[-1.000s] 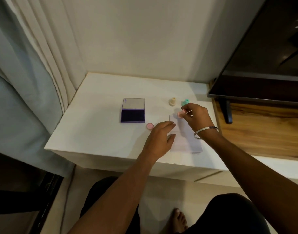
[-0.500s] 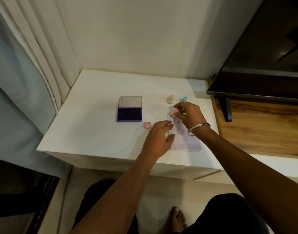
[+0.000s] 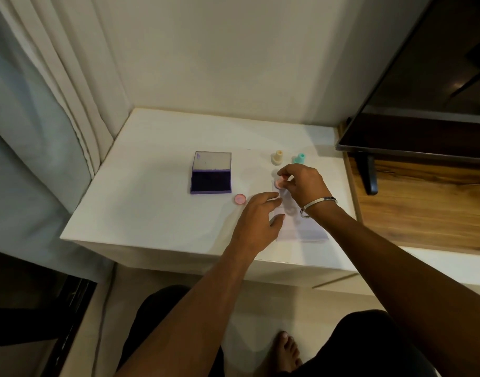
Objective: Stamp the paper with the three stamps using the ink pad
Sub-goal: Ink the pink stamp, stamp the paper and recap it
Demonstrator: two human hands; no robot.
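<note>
Your right hand (image 3: 301, 186), with a silver bangle (image 3: 319, 205) on its wrist, pinches a small pink round stamp (image 3: 280, 183) between the fingertips, holding it at the far left corner of the pale rectangular sheet of paper (image 3: 301, 229). Whether the stamp's face touches the paper cannot be told. Your left hand (image 3: 256, 221) lies flat and open, palm down, holding nothing; its fingertips and thumb rest on the paper's left edge.

The paper lies near the front edge of the white bench (image 3: 151, 208). Just left of your left hand sits a small pink round cap (image 3: 240, 199), apart from the stamp. Further left, the purple rectangular ink pad (image 3: 211, 181) lies open, its dark pad facing up and its lid (image 3: 212, 160) folded back behind it. Beyond your right hand stand two more stamps, both upright: a cream plastic stamp (image 3: 277, 157) and a teal plastic stamp (image 3: 299, 158), side by side and apart from each other.
</note>
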